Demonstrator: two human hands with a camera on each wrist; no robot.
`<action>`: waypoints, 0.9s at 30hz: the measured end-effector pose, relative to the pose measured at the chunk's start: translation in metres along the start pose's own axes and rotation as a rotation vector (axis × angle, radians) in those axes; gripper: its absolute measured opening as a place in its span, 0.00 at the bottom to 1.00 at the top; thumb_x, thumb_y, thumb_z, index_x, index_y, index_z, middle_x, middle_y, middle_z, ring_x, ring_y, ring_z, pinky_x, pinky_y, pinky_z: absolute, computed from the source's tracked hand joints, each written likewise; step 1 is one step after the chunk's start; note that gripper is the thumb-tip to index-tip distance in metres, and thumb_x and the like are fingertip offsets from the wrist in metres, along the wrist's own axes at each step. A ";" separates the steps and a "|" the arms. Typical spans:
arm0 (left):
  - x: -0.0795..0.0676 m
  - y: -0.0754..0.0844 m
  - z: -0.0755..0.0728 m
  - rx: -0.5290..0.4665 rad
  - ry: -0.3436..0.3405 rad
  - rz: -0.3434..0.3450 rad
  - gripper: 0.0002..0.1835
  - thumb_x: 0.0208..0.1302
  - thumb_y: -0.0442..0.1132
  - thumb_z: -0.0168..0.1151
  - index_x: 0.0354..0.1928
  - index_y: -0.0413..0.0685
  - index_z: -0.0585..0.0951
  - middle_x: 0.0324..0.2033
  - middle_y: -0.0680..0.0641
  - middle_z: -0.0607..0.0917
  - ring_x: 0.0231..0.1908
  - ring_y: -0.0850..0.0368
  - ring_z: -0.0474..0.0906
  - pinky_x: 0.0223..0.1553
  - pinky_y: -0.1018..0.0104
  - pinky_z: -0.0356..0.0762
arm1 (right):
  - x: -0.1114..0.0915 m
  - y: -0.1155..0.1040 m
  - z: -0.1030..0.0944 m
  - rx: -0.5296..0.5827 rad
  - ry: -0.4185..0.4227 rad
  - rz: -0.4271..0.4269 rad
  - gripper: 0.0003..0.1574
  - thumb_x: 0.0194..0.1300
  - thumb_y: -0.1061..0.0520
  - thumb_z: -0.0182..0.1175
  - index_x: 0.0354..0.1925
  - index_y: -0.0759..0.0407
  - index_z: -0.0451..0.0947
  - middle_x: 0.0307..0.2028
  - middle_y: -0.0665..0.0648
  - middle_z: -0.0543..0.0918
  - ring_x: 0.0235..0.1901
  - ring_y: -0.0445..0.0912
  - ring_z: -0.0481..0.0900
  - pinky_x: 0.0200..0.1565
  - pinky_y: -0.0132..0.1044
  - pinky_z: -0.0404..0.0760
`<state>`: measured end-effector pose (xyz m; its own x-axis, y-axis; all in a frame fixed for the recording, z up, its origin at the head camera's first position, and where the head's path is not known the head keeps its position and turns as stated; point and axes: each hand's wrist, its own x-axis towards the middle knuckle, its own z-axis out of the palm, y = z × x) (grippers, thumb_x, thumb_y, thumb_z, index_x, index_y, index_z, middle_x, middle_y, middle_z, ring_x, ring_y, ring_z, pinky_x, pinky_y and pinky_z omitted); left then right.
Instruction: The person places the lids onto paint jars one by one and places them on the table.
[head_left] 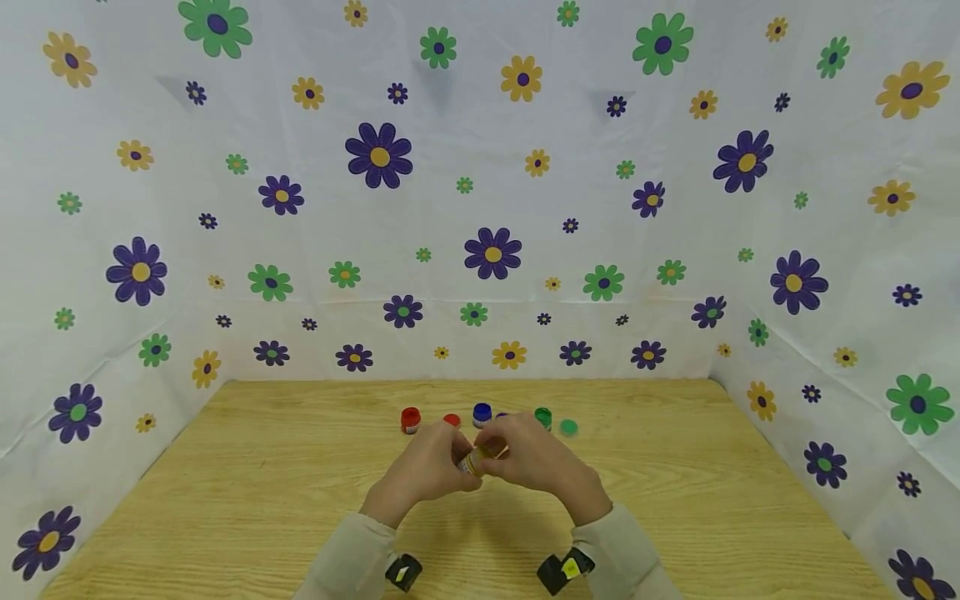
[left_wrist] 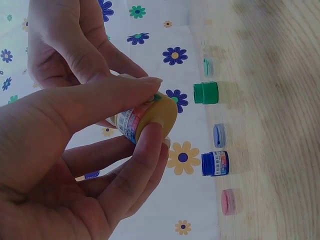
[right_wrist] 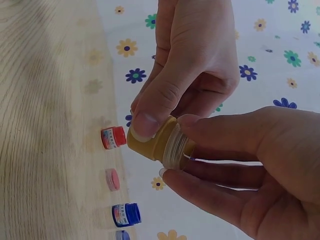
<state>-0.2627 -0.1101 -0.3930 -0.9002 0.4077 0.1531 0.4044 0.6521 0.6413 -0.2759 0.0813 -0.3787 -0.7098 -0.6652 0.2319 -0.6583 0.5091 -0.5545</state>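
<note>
My left hand [head_left: 423, 467] grips a small paint jar [left_wrist: 165, 117] with yellow paint and a printed label, thumb on one side and fingers on the other. The jar is tilted above the table. At its mouth end, my right hand [head_left: 536, 454] pinches the clear ridged lid [right_wrist: 174, 147] between thumb and fingers. The lid sits against the jar's neck; whether its thread is engaged, I cannot tell. In the head view, the fingers cover much of the jar.
Beyond the hands, a wooden table [head_left: 262, 483] bears a row: red jar [head_left: 410, 420], red lid [head_left: 452, 419], blue jar [head_left: 482, 414], blue lid [left_wrist: 219, 135], green jar [head_left: 543, 417] and green lid [head_left: 568, 427]. The jars stand uncapped. Flowered white cloth [head_left: 450, 217] encloses the back and sides.
</note>
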 end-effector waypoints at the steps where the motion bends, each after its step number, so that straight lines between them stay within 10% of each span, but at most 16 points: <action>1: 0.000 0.000 0.000 -0.003 0.000 0.004 0.05 0.50 0.32 0.78 0.28 0.43 0.89 0.19 0.52 0.84 0.18 0.63 0.69 0.22 0.70 0.67 | 0.000 0.000 0.000 -0.004 0.000 0.007 0.08 0.67 0.62 0.67 0.44 0.62 0.87 0.40 0.58 0.91 0.39 0.48 0.90 0.43 0.34 0.87; 12: 0.001 0.002 -0.001 -0.001 0.000 0.023 0.05 0.50 0.31 0.77 0.25 0.45 0.88 0.16 0.53 0.81 0.17 0.64 0.66 0.20 0.72 0.64 | 0.000 0.000 0.000 -0.001 0.006 0.077 0.11 0.71 0.56 0.65 0.42 0.64 0.87 0.30 0.56 0.90 0.26 0.41 0.83 0.30 0.29 0.79; 21: 0.000 0.000 -0.002 0.000 -0.004 -0.009 0.06 0.50 0.32 0.79 0.30 0.41 0.89 0.21 0.51 0.86 0.21 0.62 0.74 0.23 0.69 0.72 | -0.002 0.003 -0.004 0.007 -0.037 0.048 0.22 0.74 0.55 0.62 0.59 0.67 0.80 0.51 0.64 0.88 0.45 0.54 0.88 0.43 0.38 0.87; 27: 0.000 -0.002 -0.002 -0.001 0.003 -0.024 0.09 0.49 0.33 0.80 0.33 0.39 0.90 0.26 0.49 0.89 0.24 0.62 0.79 0.27 0.68 0.79 | -0.003 0.002 -0.005 0.008 -0.057 -0.013 0.17 0.66 0.66 0.67 0.53 0.65 0.82 0.50 0.63 0.88 0.47 0.57 0.88 0.49 0.48 0.88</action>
<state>-0.2637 -0.1128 -0.3926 -0.9103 0.3897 0.1399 0.3822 0.6609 0.6458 -0.2765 0.0869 -0.3769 -0.6856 -0.7018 0.1933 -0.6652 0.4963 -0.5579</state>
